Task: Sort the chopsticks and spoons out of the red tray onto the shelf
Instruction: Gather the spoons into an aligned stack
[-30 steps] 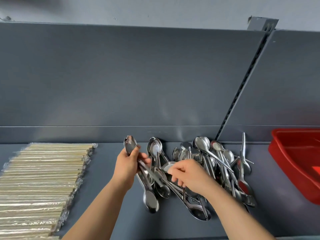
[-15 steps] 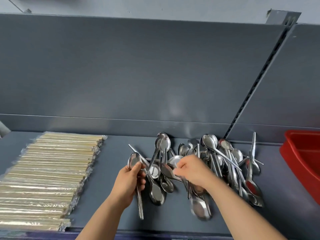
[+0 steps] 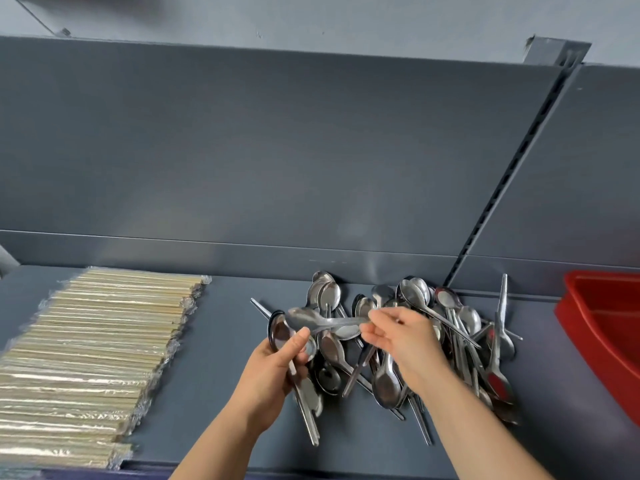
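moved: right grip [image 3: 403, 344] was knuckles-up down in the spoon pile [image 3: 453, 341] half a second back; now it's raised and swung left with a single spoon [image 3: 322, 320] pulled clear. left grip [image 3: 273, 372] roughly same spot.
around: chopsticks [image 3: 93, 358] in clear plastic wrap, laid side by side on the left of the shelf [image 3: 221, 375], well apart from both grips. red tray [image 3: 609, 341] at far right, cut off by frame edge, near the pile; contents can't tell. grey back panel [image 3: 277, 150] behind, slotted upright [image 3: 512, 174] running down to the pile.
in the way: right forearm crosses the near part of the spoon pile and hides spoons under it; right grip covers the pile's middle.
right grip: thumb and fingertips pinched on the handle end of the single spoon, other fingers loosely curled.
single spoon: level, bowl pointing left, reaching across to just above the left thumb; touching the bundle or not, can't tell.
left grip: fingers curled round a bundle of spoons [image 3: 308, 400], thumb up against the bowls; handles poke out below the palm toward the shelf front.
spoon pile: loose heap on the shelf, back spoons against the back panel, just right of the left grip, beneath the right grip.
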Demonstrator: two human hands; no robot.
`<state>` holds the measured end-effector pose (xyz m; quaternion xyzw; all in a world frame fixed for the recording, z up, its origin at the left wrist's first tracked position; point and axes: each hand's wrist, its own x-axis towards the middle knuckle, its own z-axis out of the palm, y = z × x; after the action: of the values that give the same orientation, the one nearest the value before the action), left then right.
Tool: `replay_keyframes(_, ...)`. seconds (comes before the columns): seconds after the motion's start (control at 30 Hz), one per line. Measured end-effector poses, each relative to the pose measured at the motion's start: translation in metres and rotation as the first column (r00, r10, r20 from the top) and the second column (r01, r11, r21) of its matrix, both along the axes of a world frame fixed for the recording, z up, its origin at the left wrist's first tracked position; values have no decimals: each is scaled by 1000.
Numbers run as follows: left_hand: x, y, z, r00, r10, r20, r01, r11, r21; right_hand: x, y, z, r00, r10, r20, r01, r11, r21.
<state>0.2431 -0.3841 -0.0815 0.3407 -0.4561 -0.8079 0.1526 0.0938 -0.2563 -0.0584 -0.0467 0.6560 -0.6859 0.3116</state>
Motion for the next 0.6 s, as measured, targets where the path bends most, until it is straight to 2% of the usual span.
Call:
replay_keyframes(0.1,-9,3,0,986,164,-29,-163,987,10,16,1,-1,974,224,-41,-218,967,130)
replay_keyframes(0.17,-9,-1,-1,966,260,-18,-260,966,-3,18,0,-6,900,389,-197,-317,894,316)
replay_keyframes(0.23,-6,-7,-1,958,283,-32,-283,959,6,13,-3,-12,744,521,-418,-242,794,558)
replay_keyframes(0.27,-3,-9,-1,958,285,-31,-285,958,12,12,-5,-14,650,592,-476,-182,730,659)
replay_keyframes(0.33,3,-13,0,956,293,-3,-293,956,9,13,-14,-17,492,731,-473,-87,582,809)
replay_keyframes(0.4,7,-17,-1,957,289,7,-290,957,22,16,-22,-19,400,817,-415,-40,468,883)
replay_keyframes(0.47,12,-21,-3,965,258,50,-260,965,27,18,-27,-21,389,836,-387,-6,422,906)
replay_keyframes(0.53,16,-25,-4,974,205,100,-207,978,6,16,-30,-24,435,827,-357,-20,406,914)
replay_keyframes(0.6,18,-27,-6,981,155,114,-157,988,6,11,-31,-24,525,773,-355,-78,459,885)
